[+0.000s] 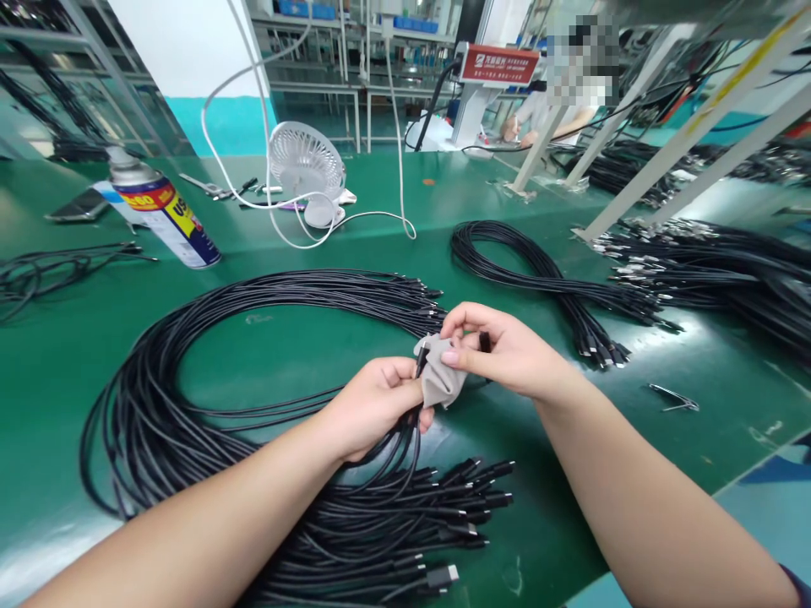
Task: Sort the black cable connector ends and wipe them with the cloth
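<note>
My left hand point(386, 397) is closed on a black cable, whose connector end point(421, 359) sticks up beside its thumb. More thin cables run down from under this hand. My right hand point(500, 346) pinches a small grey cloth point(443, 371), which lies against the connector and over the left fingertips. A short black connector end point(485, 341) also shows between the right fingers. Beneath both hands a big loop of black cables point(158, 371) lies on the green table, its plug ends point(469, 507) fanned out in front of me.
A smaller coiled cable bundle point(507, 245) lies to the right, near a large cable pile point(728, 262). Metal tweezers point(675, 397) rest at the right. A spray can point(165, 211) and white fan point(307, 169) stand behind. Metal posts point(672, 143) rise at right; a co-worker point(557, 110) sits beyond.
</note>
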Motion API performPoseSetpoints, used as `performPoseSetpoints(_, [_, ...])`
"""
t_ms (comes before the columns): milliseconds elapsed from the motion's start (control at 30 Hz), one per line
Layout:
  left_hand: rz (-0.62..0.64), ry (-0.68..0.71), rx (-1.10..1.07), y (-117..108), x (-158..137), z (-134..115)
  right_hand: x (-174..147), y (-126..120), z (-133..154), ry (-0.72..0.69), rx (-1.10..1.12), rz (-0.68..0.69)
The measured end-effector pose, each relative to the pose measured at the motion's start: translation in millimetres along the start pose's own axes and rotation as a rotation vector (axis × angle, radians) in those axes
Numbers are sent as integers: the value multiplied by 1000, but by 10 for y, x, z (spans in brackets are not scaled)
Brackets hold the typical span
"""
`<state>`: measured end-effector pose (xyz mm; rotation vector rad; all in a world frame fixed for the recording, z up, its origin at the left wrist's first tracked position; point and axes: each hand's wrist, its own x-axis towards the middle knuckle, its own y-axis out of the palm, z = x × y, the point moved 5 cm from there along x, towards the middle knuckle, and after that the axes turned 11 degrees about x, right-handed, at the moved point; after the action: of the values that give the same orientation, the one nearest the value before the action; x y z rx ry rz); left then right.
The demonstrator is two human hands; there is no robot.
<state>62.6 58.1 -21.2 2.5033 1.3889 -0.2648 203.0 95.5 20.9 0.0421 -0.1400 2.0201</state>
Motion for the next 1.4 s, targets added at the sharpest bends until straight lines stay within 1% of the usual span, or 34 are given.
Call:
performPoseSetpoints(133, [-1,23,-5,5,3,-15,-4,84,-71,70,21,52])
performPoseSetpoints(200, [14,28,-5,12,4,-20,-11,130,-61,66,37,65])
performPoseSetpoints(267, [18,25,-22,10,6,-16,-18,150,-22,11,-32,38])
performPoseSetpoints(400, [-7,7,-69,-20,15,24,-30,151,89,-216,-437,-84])
performPoseSetpoints(467, [0,5,-90,-24,21,40,-31,151,104,-278,-559,-133])
performPoseSetpoints(567, [14,0,-117,-17,26,43,-23,156,88,-301,-588,-162])
performPoseSetpoints(667, [4,-13,-143,-15,20,34,-13,159,66,-294,-590,-191])
performPoseSetpoints(800, [-9,-23,-160,-19,13,39,8,103,35,-228,-542,-255])
performPoseSetpoints(900, [-10,-41,-162,-26,14,58,20,40,2,-135,-443,-271])
performPoseSetpoints(967, [-15,-42,-174,-34,17,61,28,36,-35,-55,-351,-224])
performPoseSetpoints(1067, [-22,-30,-150,-41,20,51,32,99,-116,91,-165,-84])
performPoseSetpoints(1133, [-18,-23,-119,-40,22,45,27,139,-160,163,-46,-30])
performPoseSetpoints(1267, [29,-8,-113,-26,26,42,22,149,-190,207,109,-54])
performPoseSetpoints(1400, [14,-1,-141,-42,31,33,22,145,-172,204,163,-65])
